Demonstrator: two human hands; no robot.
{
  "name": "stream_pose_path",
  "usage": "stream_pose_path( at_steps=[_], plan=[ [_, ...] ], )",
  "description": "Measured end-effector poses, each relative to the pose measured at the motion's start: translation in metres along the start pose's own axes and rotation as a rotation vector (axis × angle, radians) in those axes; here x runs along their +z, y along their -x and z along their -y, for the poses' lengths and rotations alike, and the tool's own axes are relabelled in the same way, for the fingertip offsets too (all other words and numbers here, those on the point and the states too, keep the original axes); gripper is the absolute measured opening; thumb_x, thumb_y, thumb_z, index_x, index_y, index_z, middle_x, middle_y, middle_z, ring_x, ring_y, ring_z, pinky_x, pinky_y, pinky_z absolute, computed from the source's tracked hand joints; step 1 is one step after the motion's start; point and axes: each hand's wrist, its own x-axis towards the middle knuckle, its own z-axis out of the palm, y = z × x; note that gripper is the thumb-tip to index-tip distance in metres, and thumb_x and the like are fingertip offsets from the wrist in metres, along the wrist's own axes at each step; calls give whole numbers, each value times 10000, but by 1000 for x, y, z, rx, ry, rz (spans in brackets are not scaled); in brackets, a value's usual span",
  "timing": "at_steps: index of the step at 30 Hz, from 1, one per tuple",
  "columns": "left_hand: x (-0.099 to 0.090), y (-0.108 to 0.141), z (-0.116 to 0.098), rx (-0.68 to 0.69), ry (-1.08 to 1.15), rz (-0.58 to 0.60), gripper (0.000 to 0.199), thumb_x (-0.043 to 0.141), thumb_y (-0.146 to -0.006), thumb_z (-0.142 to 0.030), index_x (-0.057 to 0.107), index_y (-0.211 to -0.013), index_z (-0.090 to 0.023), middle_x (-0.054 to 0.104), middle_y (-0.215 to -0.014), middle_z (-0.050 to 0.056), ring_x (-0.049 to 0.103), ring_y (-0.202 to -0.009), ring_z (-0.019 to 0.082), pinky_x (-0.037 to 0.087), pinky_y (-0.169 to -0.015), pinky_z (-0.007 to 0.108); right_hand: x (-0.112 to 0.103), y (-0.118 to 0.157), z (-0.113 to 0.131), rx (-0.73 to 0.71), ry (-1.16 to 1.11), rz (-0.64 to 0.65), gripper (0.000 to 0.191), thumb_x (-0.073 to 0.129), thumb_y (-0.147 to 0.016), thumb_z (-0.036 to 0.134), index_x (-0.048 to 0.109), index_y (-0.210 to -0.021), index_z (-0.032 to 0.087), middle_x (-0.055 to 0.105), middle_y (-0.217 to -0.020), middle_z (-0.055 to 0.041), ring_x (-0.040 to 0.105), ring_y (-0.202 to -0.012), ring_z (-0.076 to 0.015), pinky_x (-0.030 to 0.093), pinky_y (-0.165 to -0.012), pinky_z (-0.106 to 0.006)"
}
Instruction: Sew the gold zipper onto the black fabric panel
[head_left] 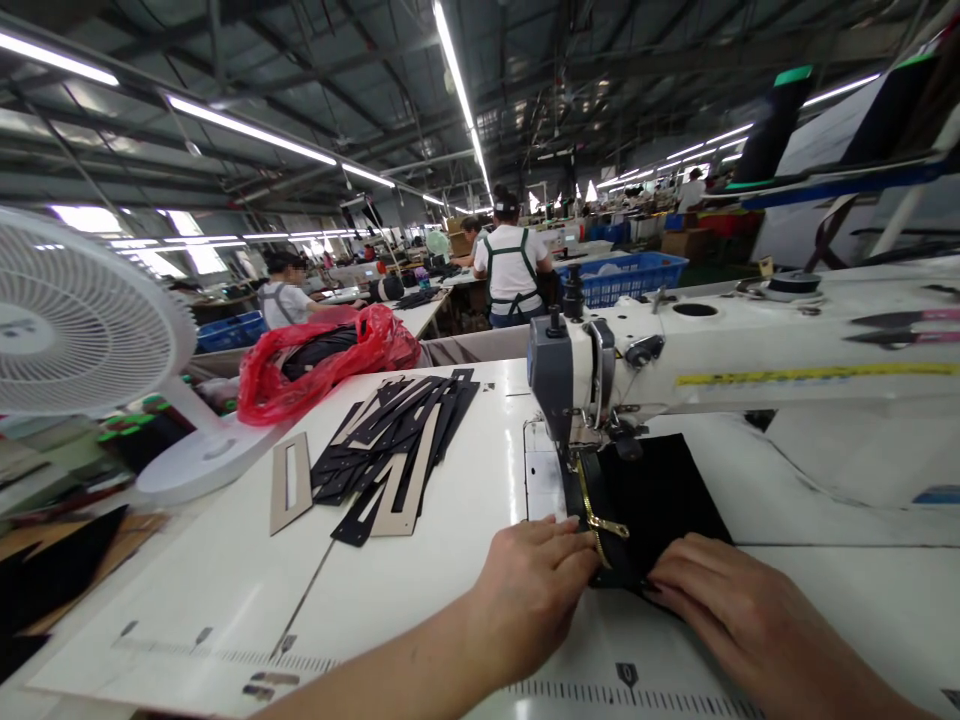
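Under the head of a white sewing machine [574, 385] lies a black fabric piece [667, 490] with a gold-toothed zipper [589, 500] along its left side. The zipper's gold pull points to the right. My left hand [536, 590] presses on the near left edge by the zipper, its fingers together over the material. At the near right edge, my right hand [739, 600] pinches the black fabric, with the thumb partly hidden. The far end of the zipper runs beneath the presser foot, where the needle is hard to make out.
A pile of black slotted frame pieces [397, 440] lies left of the machine, with a beige-backed slotted piece [290, 485] beside it. Behind are a red plastic bag [330, 360] and a white fan [161, 430]. Co-workers sit farther off, near a blue crate [630, 280].
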Motion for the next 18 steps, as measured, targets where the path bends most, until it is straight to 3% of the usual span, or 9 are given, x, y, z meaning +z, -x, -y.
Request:
stream_pose_path(
  at_steps=[3,6,9,11,15,18],
  plan=[
    [5,4,0,27,-41,-7,254,408,-833,-77,585,-1009,-124,673,-1065,62,617,-1022,182,505,-914,331,0,4,2,-142,220,-88,358,321,-927,148,623,-739,184,627,-685,-42,593,-642,-175,493,-633,-329],
    [12,9,-2,53,-76,23,224,410,-879,-134,587,-1015,-113,670,-1065,80,618,-1018,211,520,-893,348,8,5,11,-181,336,-161,348,333,-937,230,658,-883,117,671,-889,-117,621,-816,-229,502,-716,-367],
    [15,12,-4,51,-92,15,212,408,-906,-149,594,-1000,-110,668,-1063,91,626,-996,209,522,-889,343,22,4,20,-214,292,-178,381,288,-932,150,663,-975,98,674,-994,-115,619,-910,-214,516,-776,-336],
    [11,12,-3,26,-87,24,233,407,-892,-130,586,-1037,-94,655,-1086,113,623,-999,202,515,-896,336,30,4,23,-264,250,-191,433,256,-900,54,683,-926,120,691,-959,-91,634,-884,-191,531,-771,-309],
    [3,6,2,-9,-112,233,404,481,-836,-212,502,-1202,-41,532,-1269,166,497,-1183,264,405,-1024,411,39,6,24,-294,225,-172,444,273,-851,8,696,-904,132,694,-956,-84,653,-857,-188,554,-737,-287],
    [6,5,5,17,-174,264,373,463,-855,-208,523,-1179,-34,535,-1263,174,491,-1191,261,334,-1077,407,40,6,24,-243,204,-270,468,258,-826,-13,699,-844,142,705,-893,-84,663,-807,-187,559,-713,-287]
  ],
)
